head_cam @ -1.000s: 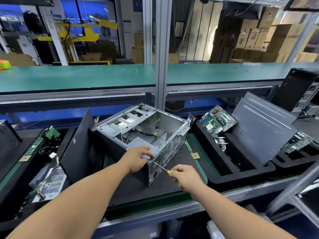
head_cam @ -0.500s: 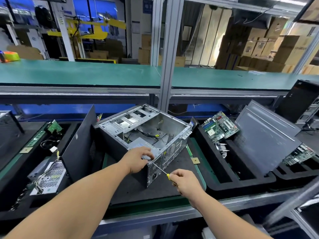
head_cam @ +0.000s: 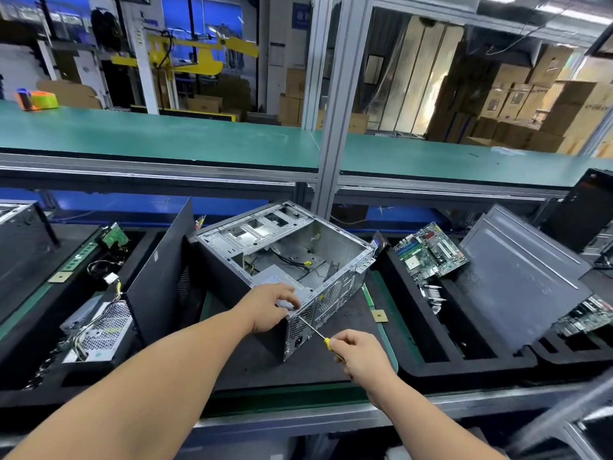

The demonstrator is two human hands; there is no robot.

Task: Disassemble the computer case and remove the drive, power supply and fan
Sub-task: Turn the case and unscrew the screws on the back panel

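On the bench, an opened grey steel computer case lies sideways, its power supply half hidden.
Left hand grips its rear corner; right hand pinches a yellow-handled screwdriver, tip at the rear panel.

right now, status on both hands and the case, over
Left hand grips the computer case at its top rear corner. Right hand holds the screwdriver, tip at the rear panel. Power supply still inside. Nothing blocking.
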